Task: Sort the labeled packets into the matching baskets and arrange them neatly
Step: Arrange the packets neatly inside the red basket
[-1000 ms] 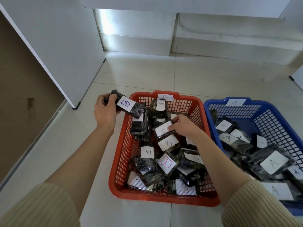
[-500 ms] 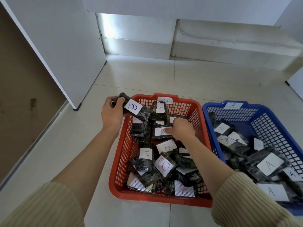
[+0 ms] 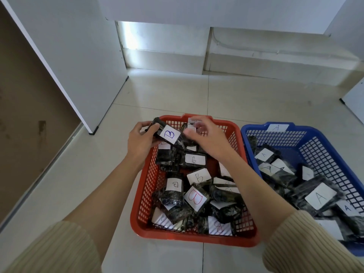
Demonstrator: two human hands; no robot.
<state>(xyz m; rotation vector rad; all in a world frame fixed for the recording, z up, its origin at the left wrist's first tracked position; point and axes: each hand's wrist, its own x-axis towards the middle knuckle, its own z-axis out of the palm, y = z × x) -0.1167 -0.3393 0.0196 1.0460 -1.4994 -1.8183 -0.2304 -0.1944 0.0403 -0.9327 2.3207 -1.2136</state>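
Observation:
My left hand (image 3: 140,141) grips one end of a dark packet with a white "B" label (image 3: 169,135), holding it over the far left corner of the red basket (image 3: 145,186). My right hand (image 3: 206,135) is at the packet's other end; its thumb touches the packet while its blurred, loosely curled fingers hover above. The red basket holds several dark packets labelled B (image 3: 196,197) in a loose pile. To its right, the blue basket (image 3: 326,154) holds several packets labelled A (image 3: 320,196).
Both baskets sit on a pale tiled floor. A white cabinet panel (image 3: 82,66) stands at the far left, with a low white ledge (image 3: 275,62) along the back wall. Another white panel (image 3: 354,103) shows at the right edge.
My right hand has lifted off the packets in the middle of the red basket and moved up to the B packet in my left hand. My left hand has kept hold of that packet.

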